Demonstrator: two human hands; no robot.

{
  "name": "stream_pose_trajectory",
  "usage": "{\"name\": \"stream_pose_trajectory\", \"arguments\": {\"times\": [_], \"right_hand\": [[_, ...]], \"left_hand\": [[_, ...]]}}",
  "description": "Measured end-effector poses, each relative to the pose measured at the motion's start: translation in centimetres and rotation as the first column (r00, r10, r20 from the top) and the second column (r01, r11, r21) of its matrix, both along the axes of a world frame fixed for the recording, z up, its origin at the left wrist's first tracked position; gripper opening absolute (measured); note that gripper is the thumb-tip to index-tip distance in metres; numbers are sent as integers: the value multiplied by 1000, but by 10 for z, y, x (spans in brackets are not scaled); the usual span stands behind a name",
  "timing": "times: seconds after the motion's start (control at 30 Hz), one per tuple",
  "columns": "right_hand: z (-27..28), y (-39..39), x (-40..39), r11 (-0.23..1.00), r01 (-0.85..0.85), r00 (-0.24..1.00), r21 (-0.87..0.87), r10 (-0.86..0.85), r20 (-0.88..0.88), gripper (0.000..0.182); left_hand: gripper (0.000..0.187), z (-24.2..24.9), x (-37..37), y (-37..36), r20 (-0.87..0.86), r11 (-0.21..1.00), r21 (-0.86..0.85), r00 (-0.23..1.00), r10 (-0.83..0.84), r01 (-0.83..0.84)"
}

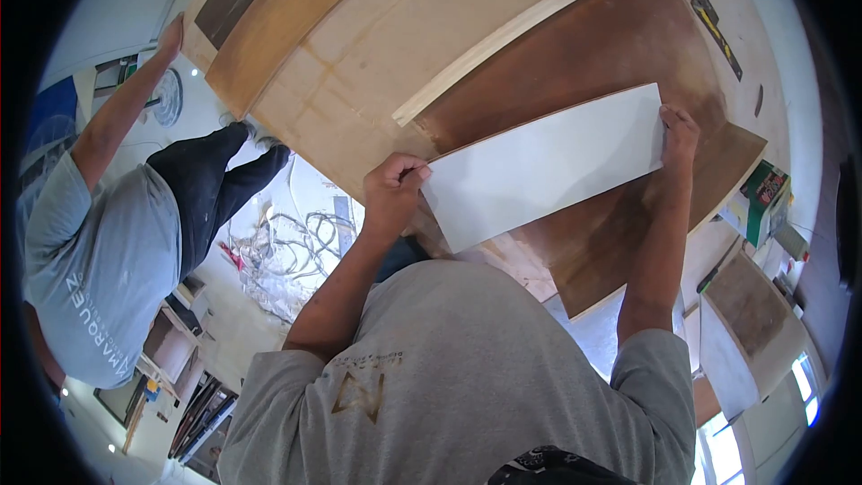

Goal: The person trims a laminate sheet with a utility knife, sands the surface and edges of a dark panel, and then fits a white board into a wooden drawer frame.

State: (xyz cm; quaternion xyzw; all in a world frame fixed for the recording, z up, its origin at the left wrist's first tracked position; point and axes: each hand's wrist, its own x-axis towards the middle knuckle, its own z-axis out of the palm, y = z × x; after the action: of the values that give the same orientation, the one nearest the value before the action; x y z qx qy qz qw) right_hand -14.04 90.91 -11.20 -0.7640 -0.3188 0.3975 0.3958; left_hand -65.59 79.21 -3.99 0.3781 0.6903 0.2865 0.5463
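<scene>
A white rectangular panel [548, 166] with a thin brown edge is held up between my two hands over the workbench. My left hand [395, 193] pinches its left end near the upper corner. At the right end, my right hand [679, 133] grips the upper part of the short edge. Beneath the panel lies a large brown board [575, 54], its surface stained unevenly. A long pale wood strip [521, 27] runs along the far side of that board. The panel hides part of the board.
A co-worker [117, 242] stands at the left, one hand on the bench edge. A yellow-and-black hand tool [709, 22] lies at the upper right of the bench [377, 45]. Tangled cables [301, 242] cover the floor at the left; a green box [763, 202] is at the right.
</scene>
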Motion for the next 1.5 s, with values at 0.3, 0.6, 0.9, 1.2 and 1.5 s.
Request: {"name": "stream_pose_trajectory", "arguments": {"times": [0.3,0.6,0.9,1.2,1.5], "right_hand": [[12,3,-11,995,-56,964,-87,77,255,15],[1,1,-6,995,-90,926,-49,102,363,15],[2,5,-3,995,-35,992,-91,45,116,14],[-2,1,-5,1000,-7,996,-31,10,88,20],[30,-2,-53,979,-202,518,18,91,850,26]], "left_hand": [[8,-2,2,-3,9,998,51,1000,23,-23],[7,0,4,-1,-27,998,65,999,23,-21],[3,-2,4,0,55,998,36,997,57,-59],[2,-7,6,-1,-25,996,83,999,25,-23],[5,-2,9,3,-287,982,147,955,-77,123]]}}
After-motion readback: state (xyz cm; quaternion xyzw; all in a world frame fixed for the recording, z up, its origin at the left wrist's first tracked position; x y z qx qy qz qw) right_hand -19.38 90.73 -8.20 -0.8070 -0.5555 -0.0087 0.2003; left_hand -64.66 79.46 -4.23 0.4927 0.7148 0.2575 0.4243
